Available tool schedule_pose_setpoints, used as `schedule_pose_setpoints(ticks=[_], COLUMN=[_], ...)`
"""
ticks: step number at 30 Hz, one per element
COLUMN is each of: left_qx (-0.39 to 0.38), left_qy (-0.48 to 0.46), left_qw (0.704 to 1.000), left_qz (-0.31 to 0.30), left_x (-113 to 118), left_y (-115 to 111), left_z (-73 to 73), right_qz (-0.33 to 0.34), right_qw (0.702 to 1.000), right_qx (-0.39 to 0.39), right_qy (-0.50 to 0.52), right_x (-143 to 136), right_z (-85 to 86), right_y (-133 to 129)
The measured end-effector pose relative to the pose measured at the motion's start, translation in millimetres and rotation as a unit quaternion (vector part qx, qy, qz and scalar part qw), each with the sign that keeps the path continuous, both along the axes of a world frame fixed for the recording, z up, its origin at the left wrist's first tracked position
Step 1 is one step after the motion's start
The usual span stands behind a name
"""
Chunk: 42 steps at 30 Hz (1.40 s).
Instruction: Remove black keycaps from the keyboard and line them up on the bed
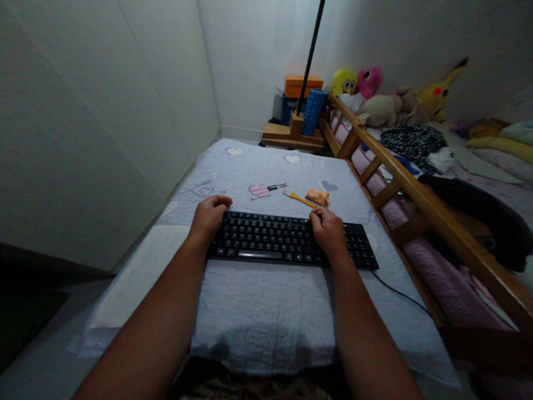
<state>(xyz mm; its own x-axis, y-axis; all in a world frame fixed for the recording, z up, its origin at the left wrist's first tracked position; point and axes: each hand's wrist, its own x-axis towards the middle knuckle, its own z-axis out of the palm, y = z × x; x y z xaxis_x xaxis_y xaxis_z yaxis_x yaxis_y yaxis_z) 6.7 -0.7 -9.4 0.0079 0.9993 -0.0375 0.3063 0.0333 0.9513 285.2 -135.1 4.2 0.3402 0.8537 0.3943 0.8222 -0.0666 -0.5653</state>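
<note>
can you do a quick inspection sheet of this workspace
Surface: pale cloth with printed hearts, slightly wrinkled
Job's things: black keyboard, lying flat
Clutter: yellow-handled brush, orange cloth and small dark-handled tool, all beyond the keyboard
Left grip: at the keyboard's left end, whether it grasps is unclear
Right grip: over the keyboard's right part, seemingly pinching a thin stick
Cables: one black cable, from the keyboard toward the right
Surroundings: wooden rail at right, stuffed toys beyond

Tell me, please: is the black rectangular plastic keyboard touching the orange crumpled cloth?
Apart. The head view shows a strip of pale bedspread between the cloth and the keyboard.
</note>
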Motion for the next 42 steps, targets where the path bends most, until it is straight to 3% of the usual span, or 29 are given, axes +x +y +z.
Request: schedule_pose_setpoints(ticks=[42], left_qx=[-0.003], left_qy=[-0.006], left_qw=[1.000], left_qz=[0.004], left_x=[1.4], left_y=[-1.6], left_z=[2.6], right_qz=[-0.003], right_qw=[1.000], right_qx=[0.011], right_qy=[0.016], right_x=[1.3], right_z=[-2.4], right_y=[1.3])
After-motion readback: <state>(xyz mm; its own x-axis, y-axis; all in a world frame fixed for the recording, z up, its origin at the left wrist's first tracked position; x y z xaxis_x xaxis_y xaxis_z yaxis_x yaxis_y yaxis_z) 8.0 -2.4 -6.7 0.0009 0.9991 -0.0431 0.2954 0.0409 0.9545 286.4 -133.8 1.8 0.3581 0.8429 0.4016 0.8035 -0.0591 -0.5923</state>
